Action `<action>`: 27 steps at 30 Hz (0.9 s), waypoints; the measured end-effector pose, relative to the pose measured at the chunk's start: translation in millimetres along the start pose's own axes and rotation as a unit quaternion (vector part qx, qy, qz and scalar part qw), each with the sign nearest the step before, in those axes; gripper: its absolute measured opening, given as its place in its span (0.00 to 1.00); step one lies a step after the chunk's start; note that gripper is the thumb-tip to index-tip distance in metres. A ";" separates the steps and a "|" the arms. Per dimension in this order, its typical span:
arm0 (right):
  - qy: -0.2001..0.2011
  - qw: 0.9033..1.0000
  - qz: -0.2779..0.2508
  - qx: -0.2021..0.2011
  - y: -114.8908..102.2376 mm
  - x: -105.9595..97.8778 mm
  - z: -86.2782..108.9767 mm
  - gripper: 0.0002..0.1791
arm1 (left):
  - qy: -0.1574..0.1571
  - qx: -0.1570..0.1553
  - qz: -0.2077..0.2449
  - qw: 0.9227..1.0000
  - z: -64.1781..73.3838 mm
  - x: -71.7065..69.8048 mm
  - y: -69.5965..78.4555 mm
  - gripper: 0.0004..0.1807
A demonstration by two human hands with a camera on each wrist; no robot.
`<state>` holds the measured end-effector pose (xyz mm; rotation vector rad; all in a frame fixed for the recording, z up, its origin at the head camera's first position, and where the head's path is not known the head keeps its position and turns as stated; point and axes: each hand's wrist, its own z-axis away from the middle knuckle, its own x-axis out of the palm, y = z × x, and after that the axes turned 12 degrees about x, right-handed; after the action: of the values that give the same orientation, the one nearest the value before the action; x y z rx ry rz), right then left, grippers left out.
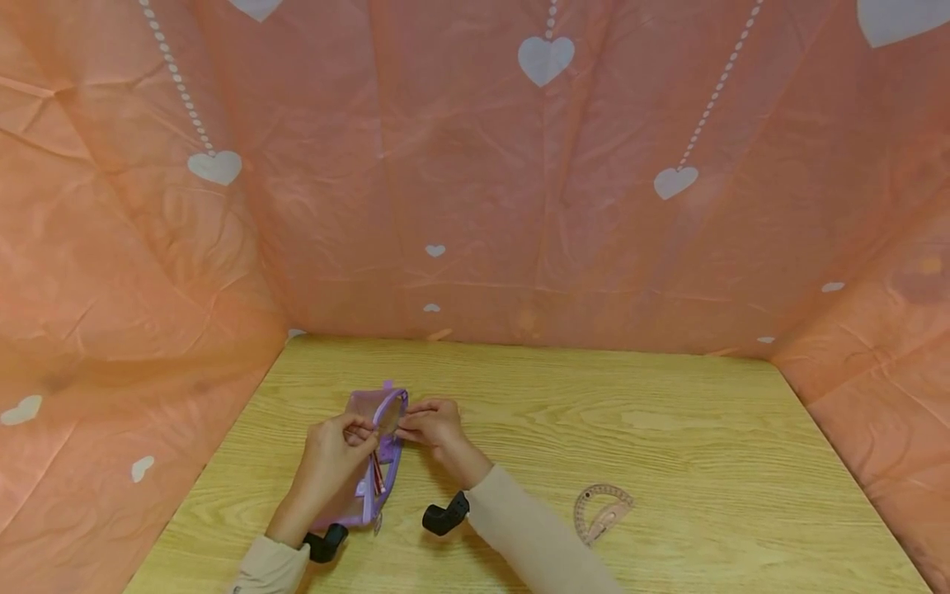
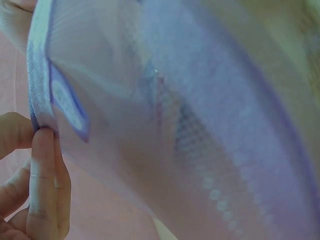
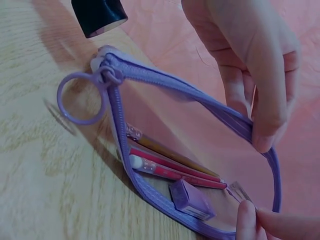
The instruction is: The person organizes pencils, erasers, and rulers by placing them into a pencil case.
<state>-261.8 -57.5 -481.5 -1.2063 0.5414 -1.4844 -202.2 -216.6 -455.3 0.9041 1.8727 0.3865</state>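
Observation:
A purple mesh pencil case lies on the table with its zipper open. My left hand pinches one zipper edge, fingers curled over the rim in the left wrist view. Thumb and fingers of my right hand pinch at the opposite rim. At those fingertips shows a small clear piece with dark marks; whether they hold it too, I cannot tell. Inside the case lie red pencils, a gold-toned pencil and a purple block. The ring-shaped zipper pull hangs at the near end.
A clear protractor lies on the wood-grain table, right of my right forearm. Orange cloth with white hearts rises around the back and sides. Black wrist devices sit at both cuffs.

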 end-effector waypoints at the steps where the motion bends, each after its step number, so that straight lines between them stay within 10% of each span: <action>1: 0.000 1.000 -0.001 -0.001 0.5 0.6 0.2 0.12 | -0.001 0.000 0.000 1.000 0.2 -0.2 0.1 0.04; 27: -0.035 0.999 0.037 0.015 2.0 3.4 2.8 0.11 | -0.013 -0.005 -0.008 1.000 -0.7 -3.8 2.6 0.04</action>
<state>-258.1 -60.4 -480.8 -1.1978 0.5094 -1.3779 -200.8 -217.5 -450.9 0.8832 1.8513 0.3739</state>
